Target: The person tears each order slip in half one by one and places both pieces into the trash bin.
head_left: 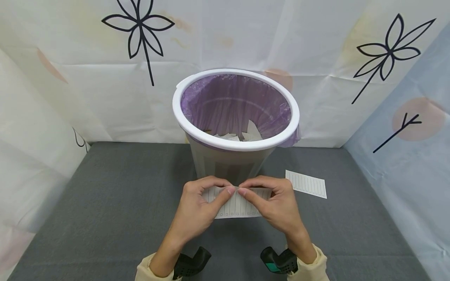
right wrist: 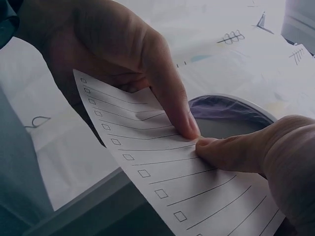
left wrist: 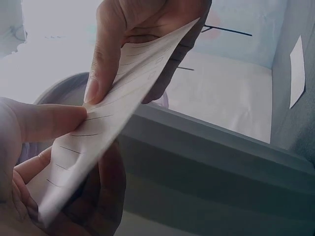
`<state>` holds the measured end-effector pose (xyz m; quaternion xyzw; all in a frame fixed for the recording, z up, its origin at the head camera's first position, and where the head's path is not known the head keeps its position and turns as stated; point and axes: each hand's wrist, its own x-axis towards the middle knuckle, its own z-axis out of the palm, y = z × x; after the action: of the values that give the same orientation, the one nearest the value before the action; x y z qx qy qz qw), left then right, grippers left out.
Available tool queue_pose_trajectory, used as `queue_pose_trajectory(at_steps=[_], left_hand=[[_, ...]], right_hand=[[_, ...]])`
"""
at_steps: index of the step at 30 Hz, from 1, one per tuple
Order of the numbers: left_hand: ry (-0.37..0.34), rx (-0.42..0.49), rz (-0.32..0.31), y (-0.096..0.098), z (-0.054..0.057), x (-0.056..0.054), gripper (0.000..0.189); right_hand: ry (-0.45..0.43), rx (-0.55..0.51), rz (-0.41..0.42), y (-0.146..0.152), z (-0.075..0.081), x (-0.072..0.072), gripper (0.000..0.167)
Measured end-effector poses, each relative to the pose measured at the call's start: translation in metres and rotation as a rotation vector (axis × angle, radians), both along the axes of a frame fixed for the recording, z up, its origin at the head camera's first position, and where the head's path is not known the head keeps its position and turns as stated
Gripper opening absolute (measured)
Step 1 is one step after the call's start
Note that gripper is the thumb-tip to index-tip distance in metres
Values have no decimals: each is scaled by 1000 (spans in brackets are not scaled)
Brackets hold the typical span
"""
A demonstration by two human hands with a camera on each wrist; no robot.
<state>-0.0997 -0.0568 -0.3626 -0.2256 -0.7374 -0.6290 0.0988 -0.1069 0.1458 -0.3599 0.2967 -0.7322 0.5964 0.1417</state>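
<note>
Both hands hold one lined checklist paper [head_left: 238, 207] in front of the trash can, with small checkbox squares along one edge. My left hand [head_left: 198, 205] pinches its upper edge near the middle, thumb on the near face and fingers behind. Right beside it, my right hand [head_left: 275, 201] pinches the same edge, the two thumb tips almost touching. In the right wrist view the sheet [right wrist: 147, 162] bends slightly and looks whole. The trash can [head_left: 235, 145] has a white rim and a purple liner [head_left: 232, 97]; white paper pieces [head_left: 251, 132] lie inside it.
A second lined paper [head_left: 306, 184] lies on the grey tabletop [head_left: 133, 203], right of the trash can. Pale cloth walls [head_left: 225, 35] with leaf drawings stand behind and at both sides. Each wrist wears a black strap-on device [head_left: 191, 263].
</note>
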Motion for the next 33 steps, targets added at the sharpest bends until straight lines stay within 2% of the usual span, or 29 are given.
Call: queue_pose_trajectory(at_steps=[8, 18, 26, 33], left_hand=[[-104, 32, -36, -3, 1, -2, 7], [-248, 60, -29, -4, 6, -3, 8], [-303, 73, -23, -5, 5, -5, 9], [-313, 72, -9, -6, 7, -3, 10]], right_hand=[[80, 26, -24, -4, -2, -2, 18], [91, 16, -35, -8, -5, -2, 12], [87, 14, -52, -11, -6, -1, 15], [91, -6, -53, -12, -7, -2, 11]])
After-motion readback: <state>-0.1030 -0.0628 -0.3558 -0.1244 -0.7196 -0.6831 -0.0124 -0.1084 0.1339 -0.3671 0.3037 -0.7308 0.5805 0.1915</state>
